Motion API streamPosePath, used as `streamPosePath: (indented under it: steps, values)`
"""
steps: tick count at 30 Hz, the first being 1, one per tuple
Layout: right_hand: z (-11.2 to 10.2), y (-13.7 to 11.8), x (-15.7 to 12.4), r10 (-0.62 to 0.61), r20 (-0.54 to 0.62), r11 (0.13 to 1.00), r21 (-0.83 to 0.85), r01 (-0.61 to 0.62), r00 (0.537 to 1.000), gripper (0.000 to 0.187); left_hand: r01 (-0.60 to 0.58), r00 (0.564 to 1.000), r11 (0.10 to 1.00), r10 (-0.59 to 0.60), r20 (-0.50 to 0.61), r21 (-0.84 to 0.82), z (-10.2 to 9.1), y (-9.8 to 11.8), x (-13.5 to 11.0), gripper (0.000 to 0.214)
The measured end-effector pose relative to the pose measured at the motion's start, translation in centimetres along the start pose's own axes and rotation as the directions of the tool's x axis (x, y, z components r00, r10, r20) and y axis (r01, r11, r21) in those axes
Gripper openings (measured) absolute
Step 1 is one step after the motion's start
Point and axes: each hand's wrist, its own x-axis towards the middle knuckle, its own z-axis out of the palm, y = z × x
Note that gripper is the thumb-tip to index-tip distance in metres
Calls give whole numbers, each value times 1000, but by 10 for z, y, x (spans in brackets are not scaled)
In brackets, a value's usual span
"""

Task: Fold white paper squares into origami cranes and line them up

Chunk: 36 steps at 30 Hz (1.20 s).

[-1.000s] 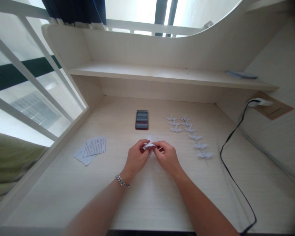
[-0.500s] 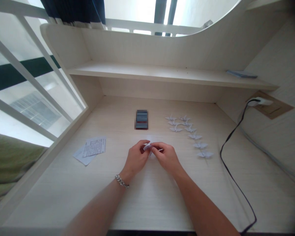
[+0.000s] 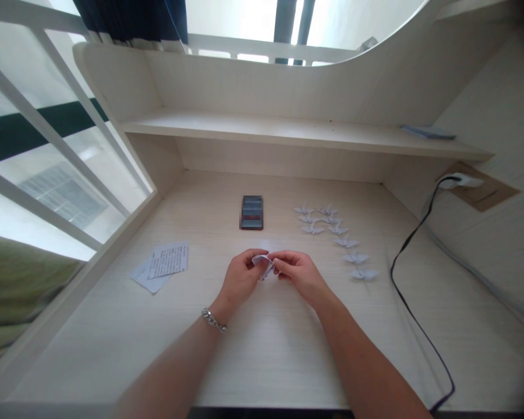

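Note:
Both of my hands meet over the middle of the pale wooden desk [image 3: 262, 349]. My left hand [image 3: 240, 279] and my right hand [image 3: 299, 274] pinch a small piece of folded white paper [image 3: 263, 263] between their fingertips, just above the desk top. My left wrist wears a silver chain bracelet [image 3: 213, 320]. To the right lie several finished white paper cranes [image 3: 337, 237] in two short rows.
A dark phone [image 3: 252, 212] lies flat behind my hands. Printed paper sheets [image 3: 162, 265] rest at the left. A black cable [image 3: 413, 279] runs from a wall socket [image 3: 460, 181] down the desk's right side. A shelf [image 3: 305, 137] spans the back, holding a blue booklet [image 3: 428, 132].
My hands have kept working the folded paper, turning it slightly and shifting their pinch. Nothing else on the desk has moved.

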Motion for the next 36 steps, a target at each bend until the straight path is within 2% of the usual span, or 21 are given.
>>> streamPosePath:
  steps: [14, 22, 28, 36]
  values:
    - [0, 3, 1, -142, 13, 976, -164, 142, 990, 27, -43, 989, 999, 40, 141, 18, -1, 10, -5, 32]
    - [3, 5, -2, -260, -57, 897, -384, 219, 964, 18, 63, 995, 997, -59, 78, -49, 3, 0, -1, 33]
    - [3, 3, -2, -301, -91, 873, -428, 236, 949, 17, 131, 989, 982, -121, 80, -134, 5, 4, -2, 38]
    - [5, 2, -4, -283, -81, 880, -418, 226, 956, 15, 125, 990, 979, -112, 87, -160, 5, 4, -1, 37]
